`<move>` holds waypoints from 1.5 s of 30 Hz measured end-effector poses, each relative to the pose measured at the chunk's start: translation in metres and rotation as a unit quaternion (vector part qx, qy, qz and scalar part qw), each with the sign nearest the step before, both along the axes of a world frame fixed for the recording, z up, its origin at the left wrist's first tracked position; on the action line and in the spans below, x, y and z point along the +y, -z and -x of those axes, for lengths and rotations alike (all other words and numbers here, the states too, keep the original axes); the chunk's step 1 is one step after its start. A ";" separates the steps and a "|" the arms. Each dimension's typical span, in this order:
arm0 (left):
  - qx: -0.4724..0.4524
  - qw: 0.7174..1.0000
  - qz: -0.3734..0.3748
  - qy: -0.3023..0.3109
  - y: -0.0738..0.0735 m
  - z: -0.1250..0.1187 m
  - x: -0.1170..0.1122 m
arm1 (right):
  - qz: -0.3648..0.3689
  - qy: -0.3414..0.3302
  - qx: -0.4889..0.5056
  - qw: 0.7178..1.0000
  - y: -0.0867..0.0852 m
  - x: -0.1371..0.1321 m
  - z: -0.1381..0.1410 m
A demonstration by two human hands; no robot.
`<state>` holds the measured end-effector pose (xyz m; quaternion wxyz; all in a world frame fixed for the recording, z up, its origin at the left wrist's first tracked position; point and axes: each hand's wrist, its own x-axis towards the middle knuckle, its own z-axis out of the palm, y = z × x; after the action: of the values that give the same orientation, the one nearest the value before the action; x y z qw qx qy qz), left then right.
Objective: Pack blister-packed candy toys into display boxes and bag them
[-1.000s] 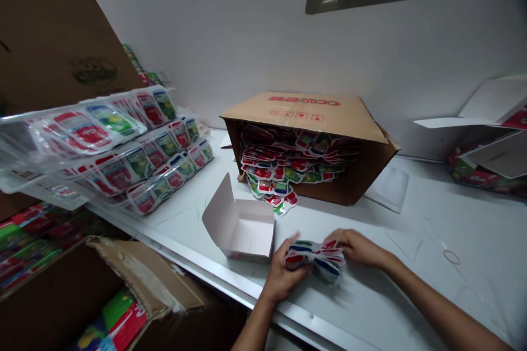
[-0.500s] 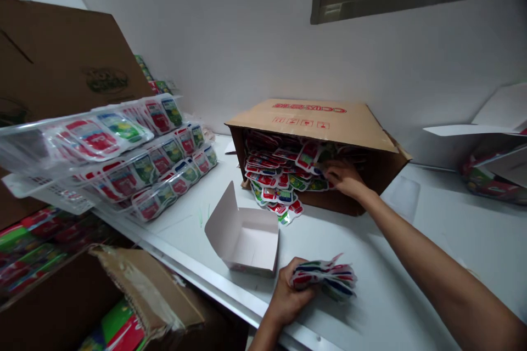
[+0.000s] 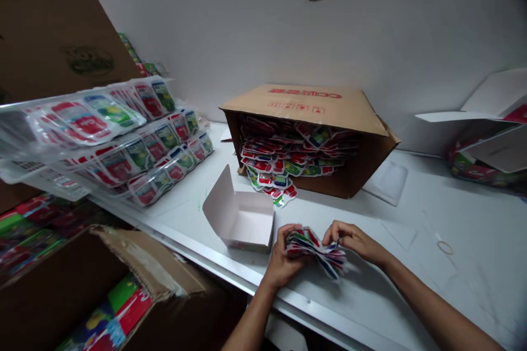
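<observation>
My left hand (image 3: 283, 264) is closed around one end of a stack of small red, green and blue sachets (image 3: 315, 249), held over the front of the table. My right hand (image 3: 351, 240) pinches at the far edge of the same stack, and its fingertips partly cover what they grip. To the left of the stack stands an open white small carton (image 3: 252, 219), its lid raised and its visible inside bare. Behind, a brown cardboard box (image 3: 304, 100) lies on its side, its mouth facing me, with many loose sachets (image 3: 284, 156) spilling out.
Clear plastic trays (image 3: 135, 145) filled with sachets are stacked at the left. Below the table edge, an open cardboard box (image 3: 140, 263) holds printed cartons. Another open carton (image 3: 494, 159) stands at the far right, and a rubber band (image 3: 445, 247) lies on the table.
My right hand has come out of the brown box and down to the stack in my left hand. The whole view has shifted slightly.
</observation>
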<state>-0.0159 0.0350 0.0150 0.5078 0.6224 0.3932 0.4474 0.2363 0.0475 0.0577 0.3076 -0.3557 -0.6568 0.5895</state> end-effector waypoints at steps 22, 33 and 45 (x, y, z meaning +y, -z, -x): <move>-0.025 0.995 0.072 0.071 -0.016 -0.002 -0.003 | -0.413 0.225 -0.571 0.673 -0.051 0.177 -0.006; -0.025 0.996 0.070 0.057 -0.018 -0.004 -0.009 | -0.407 0.317 -0.543 0.663 -0.076 0.229 0.042; 0.109 0.991 -0.079 -0.012 -0.013 0.003 -0.005 | -0.365 0.028 -0.445 0.817 -0.067 0.084 0.018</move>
<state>-0.0192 0.0298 0.0277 0.4060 0.7007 0.4172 0.4125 0.2181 0.1314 0.1250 0.1051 -0.4593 -0.8789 0.0747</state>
